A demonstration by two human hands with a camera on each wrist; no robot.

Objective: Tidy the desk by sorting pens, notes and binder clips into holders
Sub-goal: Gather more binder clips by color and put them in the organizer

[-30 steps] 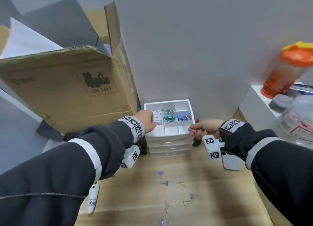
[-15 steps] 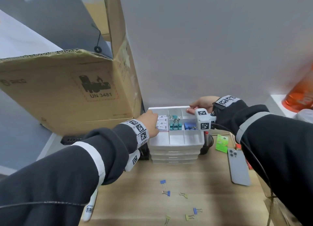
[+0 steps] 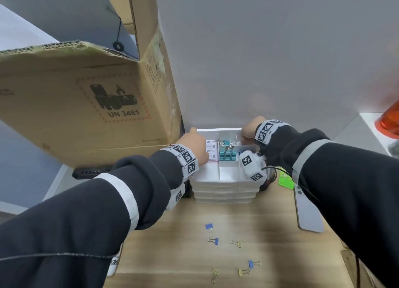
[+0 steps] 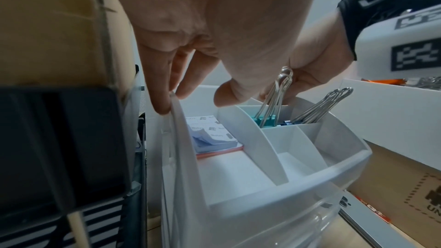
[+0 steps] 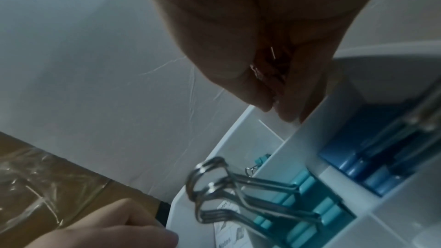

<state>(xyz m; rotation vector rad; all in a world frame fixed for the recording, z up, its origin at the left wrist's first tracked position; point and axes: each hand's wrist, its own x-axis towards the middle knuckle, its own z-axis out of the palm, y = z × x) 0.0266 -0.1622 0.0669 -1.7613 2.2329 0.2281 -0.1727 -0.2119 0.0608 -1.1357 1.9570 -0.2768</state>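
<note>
A white compartment organizer (image 3: 224, 180) sits on a stack of clear drawers against the wall. My left hand (image 3: 194, 143) holds its left wall, fingers (image 4: 164, 101) outside the rim and thumb inside above the notes pad (image 4: 214, 137). My right hand (image 3: 250, 130) hovers over the back right compartment with its fingertips (image 5: 284, 112) pinched together. It pinches a small binder clip (image 5: 257, 72), mostly hidden by the fingers. Large teal clips (image 3: 226, 156) stand in the middle compartment, and blue clips (image 5: 372, 167) fill the one to their right. Several small clips (image 3: 213, 240) lie loose on the desk.
A big cardboard box (image 3: 86, 106) leans close on the left, touching the organizer's side. A phone (image 3: 307, 212) lies face down at the right, with a green note (image 3: 286, 180) behind it. An orange bottle (image 3: 388, 119) stands on the white shelf at far right.
My right hand rose from the organizer's right side and moved over its back right compartment, still pinched. The left hand stayed on the left wall.
</note>
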